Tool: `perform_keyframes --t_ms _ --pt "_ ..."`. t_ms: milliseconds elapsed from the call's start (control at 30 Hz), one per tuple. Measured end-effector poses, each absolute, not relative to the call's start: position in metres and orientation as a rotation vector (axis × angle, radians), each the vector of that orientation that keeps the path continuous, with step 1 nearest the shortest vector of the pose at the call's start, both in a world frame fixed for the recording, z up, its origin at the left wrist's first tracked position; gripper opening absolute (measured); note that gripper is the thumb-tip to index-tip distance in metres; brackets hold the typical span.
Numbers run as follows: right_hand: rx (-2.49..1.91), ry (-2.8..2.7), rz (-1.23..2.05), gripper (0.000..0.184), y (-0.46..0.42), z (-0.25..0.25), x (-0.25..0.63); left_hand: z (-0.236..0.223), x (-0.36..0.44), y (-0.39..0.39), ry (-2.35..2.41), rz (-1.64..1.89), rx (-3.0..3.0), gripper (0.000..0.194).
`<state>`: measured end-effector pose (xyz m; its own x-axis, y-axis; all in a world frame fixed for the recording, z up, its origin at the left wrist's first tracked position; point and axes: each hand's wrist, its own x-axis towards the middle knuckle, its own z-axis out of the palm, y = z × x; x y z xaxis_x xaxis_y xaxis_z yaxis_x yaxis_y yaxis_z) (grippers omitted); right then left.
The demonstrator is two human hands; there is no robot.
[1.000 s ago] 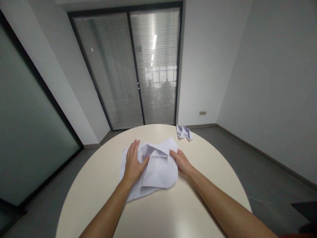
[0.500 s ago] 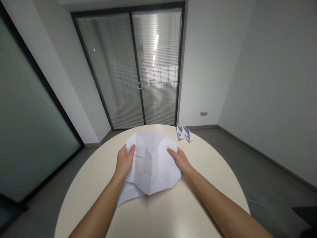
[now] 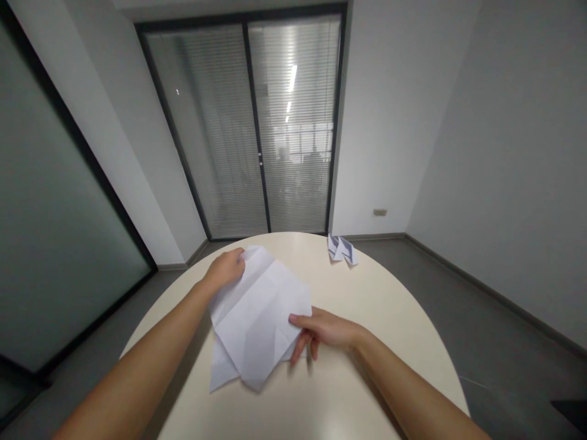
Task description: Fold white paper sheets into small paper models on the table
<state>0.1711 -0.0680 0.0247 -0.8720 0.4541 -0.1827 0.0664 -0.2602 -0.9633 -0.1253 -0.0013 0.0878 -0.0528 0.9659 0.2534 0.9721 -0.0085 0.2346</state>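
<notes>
Head camera looks down on a creased white sheet of paper (image 3: 257,311) that both hands keep just above a round cream table (image 3: 367,342). Left hand (image 3: 225,269) pinches the far corner of the sheet, fingers closed over its edge. Right hand (image 3: 321,330) grips the near right edge, thumb on top and the other fingers curled beneath. The paper stretches between the two hands, sloping from the left hand down toward the right, with a second layer or folded flap poking out below it on the side nearest the person.

To do this well, it seems best to keep the pull between the two hands even, so the old creases flatten without tearing, then lower the sheet flat before pressing any new fold. The grip at the far corner looks light; a firmer pinch there would stop the sheet slipping.

Beyond the right hand, well apart from it near the table's far edge, lies a small folded paper piece (image 3: 342,249). The tabletop is smooth and slightly glossy. Behind it stands a sliding glass door with blinds (image 3: 257,128), a frosted glass wall to the left of the left arm, plain white walls, and grey floor.
</notes>
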Motion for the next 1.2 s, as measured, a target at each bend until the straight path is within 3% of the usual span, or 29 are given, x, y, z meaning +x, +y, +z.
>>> perform_keyframes --t_ms 133,200,267,400,533,667,733,867,967,1033,1200 --pt "-0.465 -1.855 2.516 0.065 -0.071 0.030 0.170 0.079 -0.106 0.018 -2.045 -0.374 -2.268 0.026" --pt "-0.541 -1.786 2.488 0.067 -0.069 0.032 0.172 0.070 -0.098 0.025 -2.002 -0.325 -2.298 0.027" --pt "-0.676 -1.780 2.359 0.058 -0.064 0.032 0.178 0.060 -0.092 0.030 -1.973 -0.289 -2.319 0.028" --pt "-0.858 -2.044 1.933 0.045 -0.050 0.029 0.189 0.042 -0.085 0.035 -1.944 -0.249 -2.342 0.029" --pt "-0.824 -2.294 1.121 0.035 -0.047 0.024 0.188 0.031 -0.082 0.039 -1.943 -0.231 -2.339 0.030" --pt "-0.543 -2.577 0.638 0.074 -0.055 0.016 0.179 0.024 -0.079 0.039 -1.953 -0.220 -2.321 0.028" --pt "-0.536 -2.658 0.620 0.075 -0.059 0.012 0.174 0.023 -0.077 0.037 -1.946 -0.245 -2.299 0.030" --pt "-0.554 -2.737 0.629 0.055 -0.060 0.010 0.170 0.030 -0.065 0.023 -1.938 -0.385 -2.165 0.046" --pt "-0.578 -2.741 0.569 0.041 -0.057 0.011 0.172 0.031 -0.050 0.005 -1.980 -0.475 -2.083 0.044" --pt "-0.569 -2.748 0.546 0.039 -0.055 0.010 0.172 0.024 -0.040 -0.009 -2.048 -0.463 -2.131 0.043" --pt "-0.481 -2.747 0.589 0.032 -0.058 0.008 0.167 -0.014 -0.034 -0.039 -2.278 -0.308 -2.199 0.061"
